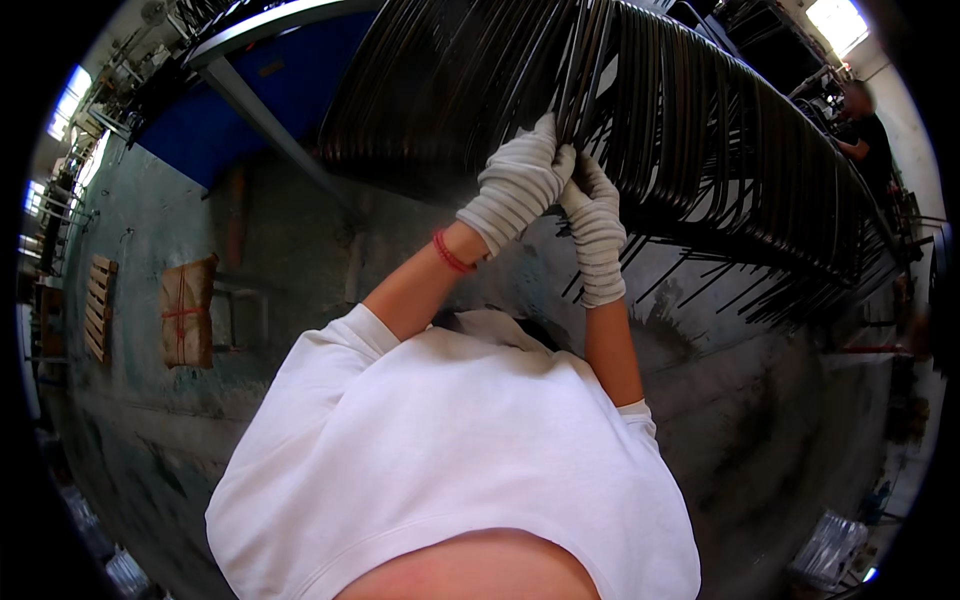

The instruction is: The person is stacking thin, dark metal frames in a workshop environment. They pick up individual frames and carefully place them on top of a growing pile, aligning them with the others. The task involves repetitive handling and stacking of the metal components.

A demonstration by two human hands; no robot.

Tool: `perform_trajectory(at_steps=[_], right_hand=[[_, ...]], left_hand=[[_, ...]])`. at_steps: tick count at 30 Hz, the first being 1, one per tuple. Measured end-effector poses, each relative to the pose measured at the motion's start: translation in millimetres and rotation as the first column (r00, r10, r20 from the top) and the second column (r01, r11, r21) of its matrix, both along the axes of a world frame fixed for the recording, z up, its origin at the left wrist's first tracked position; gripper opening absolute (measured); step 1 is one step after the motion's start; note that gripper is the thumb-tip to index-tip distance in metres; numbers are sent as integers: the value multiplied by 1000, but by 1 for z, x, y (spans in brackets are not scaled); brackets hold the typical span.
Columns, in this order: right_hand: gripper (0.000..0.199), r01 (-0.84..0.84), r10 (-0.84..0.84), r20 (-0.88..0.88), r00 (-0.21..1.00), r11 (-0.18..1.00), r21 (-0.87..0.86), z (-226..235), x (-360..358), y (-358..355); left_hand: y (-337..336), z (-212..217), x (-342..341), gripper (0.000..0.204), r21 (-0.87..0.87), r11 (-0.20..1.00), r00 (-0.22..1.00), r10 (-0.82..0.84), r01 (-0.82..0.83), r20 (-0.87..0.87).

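Note:
A long row of bent black metal rods hangs side by side in front of me, curving away to the right. My left hand, in a white ribbed glove, is closed around a black metal rod near the middle of the row. Right beside it, my right hand, gloved the same way, has its fingers curled at the lower part of that rod. The two hands touch or nearly touch. The rod's lower end is hidden behind the gloves.
A grey metal frame with a blue panel stands at the far left. On the floor lie a tied brown bundle and a wooden pallet. Another person stands beyond the row's right end.

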State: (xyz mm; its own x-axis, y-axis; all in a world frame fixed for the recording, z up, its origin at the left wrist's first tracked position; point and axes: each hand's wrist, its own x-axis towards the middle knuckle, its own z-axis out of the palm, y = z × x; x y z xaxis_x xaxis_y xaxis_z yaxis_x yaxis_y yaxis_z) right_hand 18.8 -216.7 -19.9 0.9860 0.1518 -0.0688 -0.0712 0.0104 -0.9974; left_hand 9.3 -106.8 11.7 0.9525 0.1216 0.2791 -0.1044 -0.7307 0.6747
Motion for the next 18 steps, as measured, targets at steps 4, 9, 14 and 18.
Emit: perform_trajectory(at_steps=[4, 9, 14, 18], right_hand=[[28, 97, 62, -261, 963, 827, 554, -6, 12, 8], [32, -92, 128, -60, 990, 904, 417, -31, 19, 10], [29, -8, 46, -93, 995, 929, 370, 16, -8, 20], [26, -62, 98, -89, 991, 937, 343, -2, 11, 8]], left_hand=[[-2, -2, 4, 34, 215, 971, 994, 109, -106, -1], [6, -8, 3, 35, 91, 992, 993, 86, -93, 84], [21, -11, 3, 38, -187, 981, 998, -53, 59, 33], [25, -8, 10, 29, -694, 707, 972, -232, 136, -45]])
